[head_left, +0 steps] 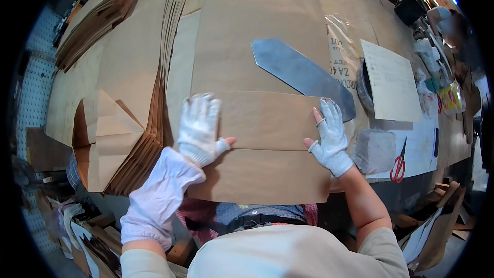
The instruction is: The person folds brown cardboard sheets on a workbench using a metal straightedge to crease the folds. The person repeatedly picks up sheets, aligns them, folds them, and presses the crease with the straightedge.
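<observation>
A brown kraft paper sheet [272,123] lies before me, with a crease across it and its near end hanging over the table's front edge. My left hand [199,123], in a white glove with the thumb tip bare, lies flat on its left side, fingers stretched out. On the right edge rests my right hand [329,136], also gloved, with bare thumb and forefinger tips and the fingers spread. Neither hand grips anything. Just beyond the right fingers lies a flat grey metal plate [303,72] with a pointed end.
Folded paper bags [131,159] are stacked at the left, with more brown paper [100,18] behind. To the right are a white card [391,82], a plastic-wrapped block [374,150] and red-handled scissors [398,167]. Another person [447,25] is at the far right.
</observation>
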`<state>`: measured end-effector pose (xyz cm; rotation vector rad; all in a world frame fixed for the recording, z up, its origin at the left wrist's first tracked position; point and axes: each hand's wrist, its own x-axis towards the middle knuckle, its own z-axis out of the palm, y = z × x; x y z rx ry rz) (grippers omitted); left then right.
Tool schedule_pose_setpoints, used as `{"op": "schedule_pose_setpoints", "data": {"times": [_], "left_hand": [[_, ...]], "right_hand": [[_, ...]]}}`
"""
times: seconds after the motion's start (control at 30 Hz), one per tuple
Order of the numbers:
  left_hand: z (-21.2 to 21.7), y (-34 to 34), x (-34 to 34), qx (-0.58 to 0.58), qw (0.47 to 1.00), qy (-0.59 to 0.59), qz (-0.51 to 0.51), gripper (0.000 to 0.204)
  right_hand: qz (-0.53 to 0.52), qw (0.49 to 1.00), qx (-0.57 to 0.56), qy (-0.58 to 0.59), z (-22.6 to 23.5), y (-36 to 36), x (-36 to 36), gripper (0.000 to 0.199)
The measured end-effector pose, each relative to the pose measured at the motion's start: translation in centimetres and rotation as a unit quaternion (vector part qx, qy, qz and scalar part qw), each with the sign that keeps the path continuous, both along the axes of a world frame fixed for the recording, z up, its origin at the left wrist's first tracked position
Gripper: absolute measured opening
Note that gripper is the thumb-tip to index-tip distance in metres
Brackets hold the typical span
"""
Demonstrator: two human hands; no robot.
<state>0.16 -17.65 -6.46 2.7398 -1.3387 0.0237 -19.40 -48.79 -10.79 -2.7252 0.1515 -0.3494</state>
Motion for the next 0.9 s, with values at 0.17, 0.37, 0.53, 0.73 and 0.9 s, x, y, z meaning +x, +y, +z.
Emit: {"op": "schedule_pose_setpoints", "data": {"times": [0.17, 0.37, 0.53, 0.73, 0.9], "left_hand": [[6.8, -6.8, 3.4, 0.033, 0.975, 0.207, 0.074, 0.055], [10.6, -1.1, -1.6, -0.136, 0.985, 0.061, -0.088, 0.06], [11.7, -0.3, -3.1, -0.131, 0.987, 0.036, -0.09, 0.06], [11.2, -4.2, 1.2, 0.009, 0.993, 0.111, -0.028, 0.052], [6.5, -8.0, 2.1, 0.045, 0.911, -0.407, -0.045, 0.037]], "right_hand": [[-0.014, 0.998, 0.032, -0.06, 1.2, 1.2, -1.5, 0.07], [0.062, 0.994, 0.006, -0.084, 6.2, 6.6, -3.0, 0.075], [0.102, 0.987, 0.003, -0.125, 10.7, 10.9, 3.1, 0.079], [0.171, 0.965, -0.002, -0.2, 10.2, 11.7, 2.8, 0.042], [0.212, 0.965, 0.025, -0.152, 9.1, 14.0, -0.5, 0.022]]}}
